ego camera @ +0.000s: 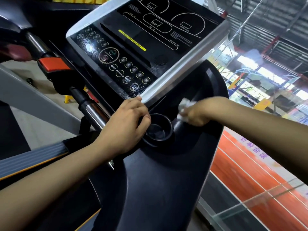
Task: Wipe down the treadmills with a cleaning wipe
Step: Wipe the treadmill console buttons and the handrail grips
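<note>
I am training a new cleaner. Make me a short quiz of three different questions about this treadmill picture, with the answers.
1. True or false: the right hand grips the wipe.
2. Where does the left hand rest? A) on the orange clip B) beside the cup holder, at the lower corner of the console panel C) on the glass railing
3. Fill in: the wipe is against the black ____ to the right of the console panel.

Key: 1 true; 2 B; 3 tray.
</note>
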`<state>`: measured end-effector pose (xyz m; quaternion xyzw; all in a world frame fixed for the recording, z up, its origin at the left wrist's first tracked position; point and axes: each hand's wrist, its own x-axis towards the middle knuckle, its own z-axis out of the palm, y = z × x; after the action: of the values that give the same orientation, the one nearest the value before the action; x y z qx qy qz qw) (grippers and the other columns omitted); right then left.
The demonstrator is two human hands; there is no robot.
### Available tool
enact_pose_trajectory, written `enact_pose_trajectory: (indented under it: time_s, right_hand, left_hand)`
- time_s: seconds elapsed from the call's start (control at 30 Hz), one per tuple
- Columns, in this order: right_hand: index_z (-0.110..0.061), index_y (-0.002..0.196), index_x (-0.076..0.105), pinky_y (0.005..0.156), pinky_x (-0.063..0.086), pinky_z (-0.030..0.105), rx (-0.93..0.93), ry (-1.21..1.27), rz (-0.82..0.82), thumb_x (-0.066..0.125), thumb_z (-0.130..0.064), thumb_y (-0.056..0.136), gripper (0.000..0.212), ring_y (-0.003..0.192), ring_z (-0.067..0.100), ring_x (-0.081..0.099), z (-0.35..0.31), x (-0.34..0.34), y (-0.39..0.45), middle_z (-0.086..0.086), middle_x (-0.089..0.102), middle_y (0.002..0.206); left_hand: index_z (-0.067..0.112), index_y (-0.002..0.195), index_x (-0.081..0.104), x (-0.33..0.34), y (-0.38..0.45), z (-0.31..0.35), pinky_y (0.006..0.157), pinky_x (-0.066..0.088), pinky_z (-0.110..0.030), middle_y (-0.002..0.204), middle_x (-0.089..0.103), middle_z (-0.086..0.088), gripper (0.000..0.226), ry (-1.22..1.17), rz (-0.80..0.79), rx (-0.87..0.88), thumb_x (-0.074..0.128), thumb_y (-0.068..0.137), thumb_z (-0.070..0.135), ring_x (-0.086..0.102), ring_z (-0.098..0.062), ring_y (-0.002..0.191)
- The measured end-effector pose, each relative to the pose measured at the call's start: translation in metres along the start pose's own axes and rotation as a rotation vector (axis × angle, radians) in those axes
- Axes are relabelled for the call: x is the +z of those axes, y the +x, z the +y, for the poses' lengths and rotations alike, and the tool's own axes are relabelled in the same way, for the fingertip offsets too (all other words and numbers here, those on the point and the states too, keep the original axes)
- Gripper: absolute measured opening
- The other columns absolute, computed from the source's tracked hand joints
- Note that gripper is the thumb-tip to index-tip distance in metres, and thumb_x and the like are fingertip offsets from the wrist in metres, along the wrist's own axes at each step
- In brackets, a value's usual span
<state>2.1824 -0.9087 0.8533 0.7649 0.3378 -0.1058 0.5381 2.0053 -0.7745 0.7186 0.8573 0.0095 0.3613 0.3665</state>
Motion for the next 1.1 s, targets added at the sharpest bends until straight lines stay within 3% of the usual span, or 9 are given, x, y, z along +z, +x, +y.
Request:
enact_pose_trajectory:
  time_s: [0.1,0.23,0.37,0.47,0.57,0.7,0.83,0.93,1.1]
  right_hand:
    - [-0.016,0.157,0.028,0.119,0.027,0.049,0.008,-0.063,-0.010,0.036,-0.024,0.106,0.052,0.150,0.032,0.024,0.001,-0.006,-0.009,0.012,0.023,0.164]
    - [-0.012,0.154,0.035,0.116,0.029,0.035,-0.081,0.245,-0.150,0.032,-0.026,0.109,0.047,0.141,0.030,0.038,-0.026,-0.008,-0.026,0.011,0.039,0.156]
    - [-0.016,0.135,0.061,0.097,0.038,0.015,-0.258,0.399,-0.178,0.051,-0.044,0.098,0.047,0.119,0.015,0.056,-0.043,-0.022,-0.048,-0.003,0.063,0.131]
    - [-0.028,0.132,0.062,0.110,0.043,0.034,-0.442,0.568,-0.106,0.054,-0.045,0.085,0.051,0.119,0.013,0.061,-0.059,-0.019,-0.056,-0.011,0.067,0.127]
    - [-0.014,0.128,0.057,0.104,0.048,0.044,-0.489,0.702,0.003,0.049,-0.048,0.077,0.062,0.111,0.026,0.064,-0.072,-0.023,-0.056,0.002,0.070,0.119]
    - [-0.007,0.122,0.061,0.074,0.046,0.025,-0.476,0.830,0.134,0.045,-0.035,0.091,0.046,0.068,0.005,0.054,-0.092,-0.026,-0.044,-0.008,0.062,0.078]
    - [-0.002,0.140,0.049,0.110,0.031,0.016,-0.457,0.985,0.306,0.038,-0.025,0.104,0.044,0.130,0.010,0.049,-0.122,-0.041,-0.037,-0.002,0.054,0.145]
    - [-0.011,0.138,0.053,0.118,0.028,0.031,-0.494,1.075,0.418,0.038,-0.025,0.102,0.042,0.136,0.016,0.045,-0.138,-0.061,-0.011,0.005,0.053,0.144]
    - [-0.009,0.152,0.038,0.104,0.022,0.009,-0.464,1.133,0.540,0.036,-0.008,0.104,0.048,0.144,0.019,0.038,-0.151,-0.097,0.020,0.007,0.044,0.153]
  left_hand:
    - [0.021,0.095,0.068,-0.007,-0.002,-0.005,0.107,0.034,-0.024,0.113,0.061,0.006,0.041,0.054,-0.044,0.066,0.035,0.094,0.044,0.048,-0.018,0.130]
    - [0.014,0.108,0.064,-0.029,-0.020,-0.037,0.097,0.044,-0.045,0.121,0.059,-0.006,0.032,0.308,-0.084,0.120,0.040,0.097,0.032,0.059,-0.031,0.110]
    - [0.013,0.123,0.062,-0.048,-0.044,-0.056,0.117,0.032,-0.045,0.136,0.057,-0.008,0.041,0.412,-0.066,0.104,0.032,0.106,0.036,0.049,-0.029,0.134]
    - [0.012,0.134,0.059,-0.056,-0.055,-0.064,0.126,0.020,-0.042,0.148,0.052,-0.008,0.047,0.394,-0.071,0.115,0.029,0.109,0.037,0.035,-0.025,0.149]
    - [0.009,0.144,0.053,-0.053,-0.058,-0.070,0.128,0.015,-0.041,0.155,0.046,-0.006,0.052,0.354,-0.048,0.124,0.028,0.110,0.039,0.025,-0.021,0.154]
    - [0.007,0.151,0.045,-0.046,-0.058,-0.070,0.128,0.014,-0.045,0.160,0.040,-0.006,0.055,0.326,-0.034,0.100,0.027,0.110,0.038,0.018,-0.019,0.157]
    - [0.007,0.150,0.046,-0.044,-0.059,-0.069,0.129,0.012,-0.044,0.161,0.039,-0.006,0.054,0.336,-0.019,0.096,0.026,0.110,0.037,0.016,-0.018,0.157]
    - [0.006,0.151,0.044,-0.042,-0.059,-0.068,0.128,0.012,-0.045,0.161,0.038,-0.006,0.053,0.295,0.001,0.088,0.028,0.110,0.035,0.017,-0.018,0.157]
    - [0.004,0.155,0.035,-0.041,-0.059,-0.067,0.128,0.013,-0.046,0.163,0.034,-0.007,0.055,0.167,0.042,0.064,0.036,0.107,0.032,0.020,-0.018,0.156]
